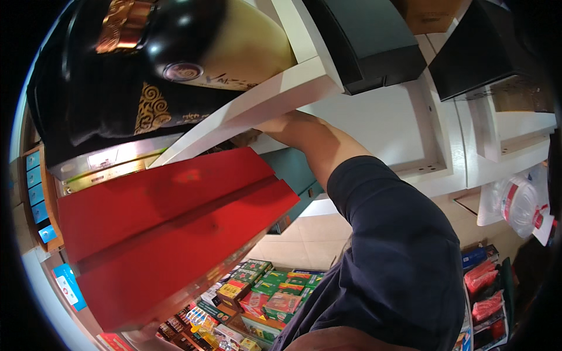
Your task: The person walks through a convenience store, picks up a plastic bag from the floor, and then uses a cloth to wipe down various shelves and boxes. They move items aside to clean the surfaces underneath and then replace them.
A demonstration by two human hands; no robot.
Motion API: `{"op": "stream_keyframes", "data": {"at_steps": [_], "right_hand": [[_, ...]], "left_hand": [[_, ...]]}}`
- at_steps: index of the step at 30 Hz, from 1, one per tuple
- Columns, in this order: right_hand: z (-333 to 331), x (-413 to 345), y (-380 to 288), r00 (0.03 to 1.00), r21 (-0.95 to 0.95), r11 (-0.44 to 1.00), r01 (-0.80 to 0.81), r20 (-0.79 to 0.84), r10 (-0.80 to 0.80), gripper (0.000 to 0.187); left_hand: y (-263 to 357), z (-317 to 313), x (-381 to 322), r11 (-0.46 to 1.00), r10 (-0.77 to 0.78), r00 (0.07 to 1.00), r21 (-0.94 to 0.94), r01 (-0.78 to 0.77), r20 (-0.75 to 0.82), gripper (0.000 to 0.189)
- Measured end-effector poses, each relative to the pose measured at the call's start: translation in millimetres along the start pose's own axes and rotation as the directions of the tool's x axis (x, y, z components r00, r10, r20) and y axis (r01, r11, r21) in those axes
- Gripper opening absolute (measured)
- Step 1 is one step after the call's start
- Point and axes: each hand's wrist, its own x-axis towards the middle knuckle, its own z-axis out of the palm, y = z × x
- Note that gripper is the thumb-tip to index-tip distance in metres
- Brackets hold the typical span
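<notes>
A large red box (175, 237) with a groove along it slants across the lower left. At its lower corner my left hand (149, 334), blurred and mostly cut off from sight, grips the box. My right forearm (314, 136), below a dark sleeve, reaches up behind a white shelf board (263, 98). That board hides most of my right hand, so its grip cannot be made out. Behind the red box, close under my forearm, is a blue-grey box (292, 169). A big black-and-cream jar (228, 48) with a copper-coloured neck lies above the board in the view.
Dark boxes (373, 44) occupy the white shelving (373, 127) at upper right. Stacked green and red cartons (276, 285) stand low down, past the red box. A clear plastic bottle (520, 206) and red packages (483, 281) are at right. Blue packs (37, 193) line the left.
</notes>
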Motion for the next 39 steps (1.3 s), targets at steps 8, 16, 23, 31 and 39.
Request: {"op": "stream_keyframes", "data": {"at_steps": [8, 16, 23, 31, 39], "right_hand": [[23, -77, 77, 0.993, -0.165, 0.982, 0.091, -0.065, -0.103, 0.052], [-19, -334, 28, 0.952, -0.348, 0.887, -0.304, -0.086, 0.293, 0.052], [-58, -299, -1, 0.727, 0.327, 0.842, -0.429, -0.428, 0.537, 0.044], [-109, -128, 47, 0.131, 0.409, 0.912, 0.009, -0.905, 0.405, 0.048], [-125, -12, 111, 0.297, 0.516, 0.795, -0.319, -0.742, 0.601, 0.046]], "left_hand": [[-4, 5, -2, 0.998, -0.055, 0.998, 0.004, 0.056, -0.002, 0.122], [-12, -6, -7, 1.000, 0.018, 1.000, -0.010, -0.018, -0.021, 0.121], [-17, 5, 7, 0.999, 0.049, 0.997, -0.019, -0.050, -0.053, 0.120], [-9, 13, 19, 1.000, -0.011, 0.999, -0.005, 0.011, -0.041, 0.120], [-10, 10, 27, 0.995, -0.093, 0.995, 0.020, 0.094, -0.038, 0.119]]}}
